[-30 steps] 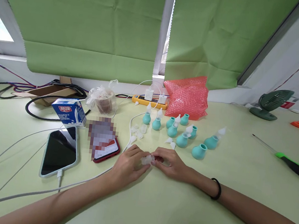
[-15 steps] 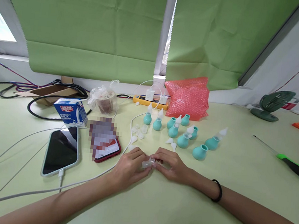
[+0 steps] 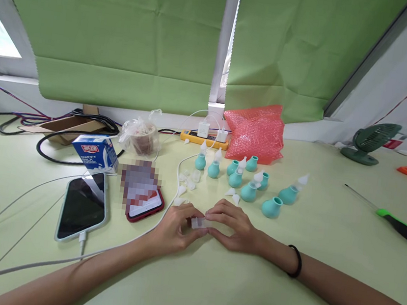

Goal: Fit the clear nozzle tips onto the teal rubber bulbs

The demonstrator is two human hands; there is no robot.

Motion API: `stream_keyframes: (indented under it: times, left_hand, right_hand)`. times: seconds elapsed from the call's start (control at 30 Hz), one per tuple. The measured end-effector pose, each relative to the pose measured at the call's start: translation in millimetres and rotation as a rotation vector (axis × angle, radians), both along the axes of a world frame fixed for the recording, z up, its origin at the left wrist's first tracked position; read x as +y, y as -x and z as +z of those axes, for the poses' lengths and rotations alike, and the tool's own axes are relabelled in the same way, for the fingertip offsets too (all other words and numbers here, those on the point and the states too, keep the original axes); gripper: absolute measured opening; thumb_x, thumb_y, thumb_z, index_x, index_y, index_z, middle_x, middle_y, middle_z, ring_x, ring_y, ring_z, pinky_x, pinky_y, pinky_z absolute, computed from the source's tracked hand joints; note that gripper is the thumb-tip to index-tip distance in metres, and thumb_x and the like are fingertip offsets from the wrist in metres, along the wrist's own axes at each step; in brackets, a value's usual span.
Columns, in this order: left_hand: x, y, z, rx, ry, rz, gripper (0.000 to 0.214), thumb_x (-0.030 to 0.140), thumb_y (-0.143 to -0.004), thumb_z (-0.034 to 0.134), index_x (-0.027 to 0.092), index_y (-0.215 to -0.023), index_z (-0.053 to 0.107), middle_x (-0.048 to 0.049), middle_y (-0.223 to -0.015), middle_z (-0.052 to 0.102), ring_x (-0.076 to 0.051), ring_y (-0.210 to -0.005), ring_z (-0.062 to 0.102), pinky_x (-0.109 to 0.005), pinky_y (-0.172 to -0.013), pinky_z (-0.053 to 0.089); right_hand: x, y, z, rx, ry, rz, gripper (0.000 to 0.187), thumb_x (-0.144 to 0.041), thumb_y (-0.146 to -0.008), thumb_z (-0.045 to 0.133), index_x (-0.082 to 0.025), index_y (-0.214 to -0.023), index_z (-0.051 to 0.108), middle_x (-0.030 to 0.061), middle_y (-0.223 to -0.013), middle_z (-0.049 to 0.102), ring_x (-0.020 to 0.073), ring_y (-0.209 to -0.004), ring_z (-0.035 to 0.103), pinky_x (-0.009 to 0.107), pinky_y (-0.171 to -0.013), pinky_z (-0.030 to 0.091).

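My left hand [image 3: 175, 227] and my right hand [image 3: 232, 224] meet at the middle of the pale green table [image 3: 286, 261], fingers pinched together on one small clear plastic piece [image 3: 199, 222] held between them. Just beyond them stand several teal rubber bulbs [image 3: 270, 206], some with clear pointed tips, and loose clear tips [image 3: 188, 179] lie to the left of the bulbs. A black band circles my right wrist [image 3: 296, 261].
Two phones [image 3: 83, 205] lie left of my hands, one on a white cable. A milk carton [image 3: 95, 152], black cables, a bagged cup [image 3: 140, 137], a yellow power strip [image 3: 205, 138] and pink bubble wrap [image 3: 256, 131] line the back. A green-handled screwdriver [image 3: 398, 226] and fan [image 3: 370, 142] lie right.
Both hands have stayed together on the clear piece, sliding slightly nearer to me while the fingers turn it. Nothing else on the table has moved.
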State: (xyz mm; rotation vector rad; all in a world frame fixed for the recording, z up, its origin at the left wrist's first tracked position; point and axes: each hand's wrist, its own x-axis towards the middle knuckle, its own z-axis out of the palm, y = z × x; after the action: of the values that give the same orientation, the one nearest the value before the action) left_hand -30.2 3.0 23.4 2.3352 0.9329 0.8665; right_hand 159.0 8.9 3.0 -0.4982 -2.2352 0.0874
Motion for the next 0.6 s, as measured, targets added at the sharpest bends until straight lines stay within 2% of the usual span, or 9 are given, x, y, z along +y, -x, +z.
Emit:
stream_keyframes:
  times: [0.1, 0.2, 0.27, 0.33, 0.43, 0.5, 0.6]
  left_hand:
    - [0, 0, -2.4, -0.002, -0.069, 0.002, 0.022, 0.032, -0.071, 0.055, 0.013, -0.079, 0.06, -0.0034, -0.06, 0.056, -0.012, -0.054, 0.048, -0.023, -0.05, 0.037]
    - [1, 0, -5.1, -0.006, -0.075, 0.014, 0.02, 0.03, -0.069, 0.057, 0.013, -0.078, 0.061, -0.003, -0.06, 0.055, -0.011, -0.053, 0.048, -0.023, -0.051, 0.038]
    - [2, 0, -7.0, -0.014, -0.059, 0.043, 0.022, 0.028, -0.069, 0.057, 0.014, -0.085, 0.061, -0.0031, -0.064, 0.056, -0.011, -0.055, 0.049, -0.022, -0.052, 0.04]
    - [2, 0, -8.3, -0.021, -0.031, 0.095, 0.028, 0.028, -0.071, 0.056, 0.015, -0.096, 0.058, -0.0034, -0.069, 0.058, -0.011, -0.056, 0.051, -0.023, -0.054, 0.041]
    - [2, 0, -8.0, -0.013, 0.021, 0.157, 0.03, 0.03, -0.075, 0.052, 0.017, -0.101, 0.056, -0.0035, -0.074, 0.059, -0.011, -0.06, 0.053, -0.023, -0.056, 0.042]
    - [2, 0, -7.0, -0.01, 0.032, 0.167, 0.028, 0.033, -0.076, 0.051, 0.017, -0.097, 0.057, -0.0035, -0.076, 0.06, -0.012, -0.063, 0.054, -0.024, -0.057, 0.043]
    - [2, 1, -6.4, -0.036, -0.012, 0.156, 0.026, 0.035, -0.074, 0.053, 0.016, -0.092, 0.058, -0.0037, -0.076, 0.059, -0.014, -0.07, 0.054, -0.026, -0.061, 0.044]
  right_hand:
    - [-1, -5, 7.6, -0.032, -0.062, -0.076, 0.03, -0.021, -0.071, 0.056, -0.024, -0.099, 0.047, 0.0039, -0.085, 0.059, 0.016, -0.075, 0.056, 0.033, -0.064, 0.048]
    - [-3, -16, 27.4, -0.115, -0.302, -0.126, 0.025, -0.016, -0.07, 0.057, -0.027, -0.091, 0.049, 0.0016, -0.076, 0.06, 0.0154, -0.068, 0.056, 0.031, -0.062, 0.049]
    - [-5, -26, 44.4, -0.158, -0.457, -0.183, 0.023, -0.013, -0.067, 0.058, -0.027, -0.085, 0.051, 0.0007, -0.071, 0.06, 0.0152, -0.066, 0.055, 0.03, -0.059, 0.049]
    - [-9, -37, 59.1, -0.115, -0.511, -0.33, 0.021, -0.013, -0.067, 0.058, -0.026, -0.081, 0.052, 0.0015, -0.07, 0.059, 0.0164, -0.067, 0.054, 0.03, -0.057, 0.048]
    - [-15, -59, 69.4, -0.072, -0.43, -0.595, 0.012, -0.019, -0.069, 0.056, -0.023, -0.081, 0.054, 0.0038, -0.073, 0.057, 0.0174, -0.071, 0.054, 0.031, -0.06, 0.046]
    - [-20, -74, 66.9, -0.18, -0.327, -0.8, 0.014, -0.026, -0.072, 0.054, -0.02, -0.085, 0.055, 0.0059, -0.081, 0.057, 0.0187, -0.075, 0.054, 0.03, -0.059, 0.045]
    - [-27, -94, 52.4, -0.407, -0.186, -1.095, 0.027, -0.036, -0.073, 0.05, -0.018, -0.093, 0.054, 0.0086, -0.088, 0.056, 0.0232, -0.08, 0.054, 0.027, -0.045, 0.04]
